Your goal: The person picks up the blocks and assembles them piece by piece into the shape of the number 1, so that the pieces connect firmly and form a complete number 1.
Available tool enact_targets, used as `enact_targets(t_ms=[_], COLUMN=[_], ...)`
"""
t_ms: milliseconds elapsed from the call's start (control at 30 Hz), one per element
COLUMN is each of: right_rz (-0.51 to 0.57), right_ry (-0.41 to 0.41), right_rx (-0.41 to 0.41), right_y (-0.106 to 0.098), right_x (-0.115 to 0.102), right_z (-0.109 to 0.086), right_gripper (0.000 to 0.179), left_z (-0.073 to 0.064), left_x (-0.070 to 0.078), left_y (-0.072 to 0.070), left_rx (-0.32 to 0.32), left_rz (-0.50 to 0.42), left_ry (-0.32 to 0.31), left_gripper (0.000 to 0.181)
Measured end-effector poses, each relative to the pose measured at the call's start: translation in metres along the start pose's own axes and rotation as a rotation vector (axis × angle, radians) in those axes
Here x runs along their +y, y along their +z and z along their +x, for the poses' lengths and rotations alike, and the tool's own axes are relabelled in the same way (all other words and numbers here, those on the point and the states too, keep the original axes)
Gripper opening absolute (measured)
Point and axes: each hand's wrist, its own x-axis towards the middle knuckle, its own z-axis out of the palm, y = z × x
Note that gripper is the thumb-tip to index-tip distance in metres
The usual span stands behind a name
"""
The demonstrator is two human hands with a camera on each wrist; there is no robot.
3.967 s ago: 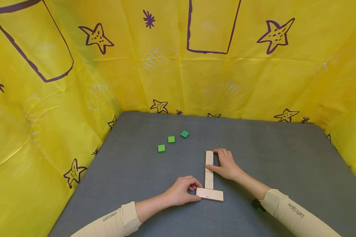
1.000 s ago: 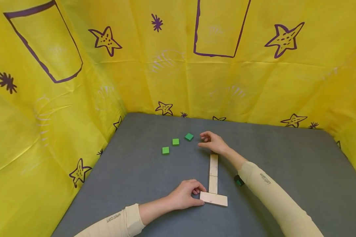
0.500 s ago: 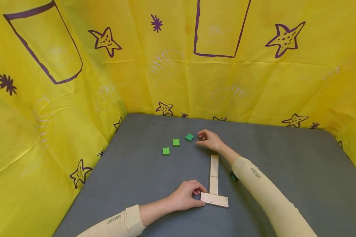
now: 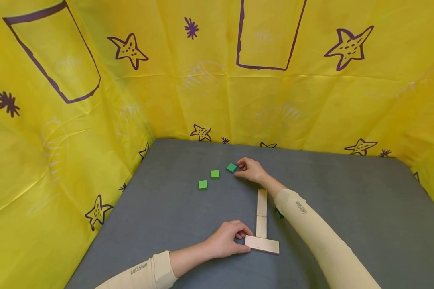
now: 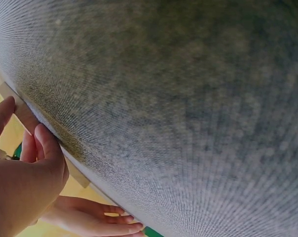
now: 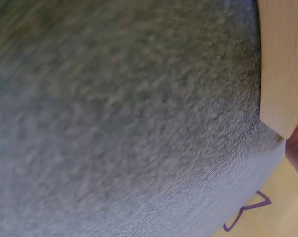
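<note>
My left hand (image 4: 227, 239) pinches the left end of a pale wooden block (image 4: 262, 245) lying crosswise, thumb at the near corner and forefinger at the far one. Two more wooden blocks lie end to end beyond it, a nearer one (image 4: 261, 227) and a farther one (image 4: 262, 202), together making an upside-down T. My right hand (image 4: 252, 170) is at the right side of a dark green square block (image 4: 232, 167), thumb and fingers parted around its right corner. Fingertips of that hand also appear near green in the left wrist view.
Two light green square blocks, a middle one (image 4: 215, 174) and a left one (image 4: 202, 185), lie in a slanting row with the dark green one. The grey table (image 4: 159, 224) is walled by yellow cloth (image 4: 188, 100). A dark device (image 4: 278, 213) shows under the right wrist.
My right hand has left the far wooden block and moved away and leftward to the dark green block. The left hand has kept its hold on the crosswise block.
</note>
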Motion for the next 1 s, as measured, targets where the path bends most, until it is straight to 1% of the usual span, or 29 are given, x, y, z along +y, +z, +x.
enact_targets(t_ms=[167, 333, 633, 1000], right_rz=[-0.038, -0.064, -0.096, -0.111], right_ry=[0.013, 0.036, 0.071, 0.063], right_rx=[0.009, 0.013, 0.016, 0.028], right_y=[0.0031, 0.0073, 0.0095, 0.0106], right_x=[-0.0019, -0.0034, -0.0066, -0.0073], right_z=[0.0046, 0.0074, 0.0076, 0.0078], right_gripper=[0.043, 0.044, 0.043, 0.044], left_z=[0.0004, 0.0001, 0.0001, 0.0007], left_x=[0.0007, 0.0009, 0.0013, 0.0012], left_y=[-0.0005, 0.0, -0.0001, -0.0004], left_rx=[-0.006, -0.004, -0.011, -0.003], left_rz=[0.001, 0.009, -0.001, 0.023], left_ry=[-0.012, 0.0, -0.005, -0.004], left_gripper=[0.026, 0.026, 0.026, 0.026])
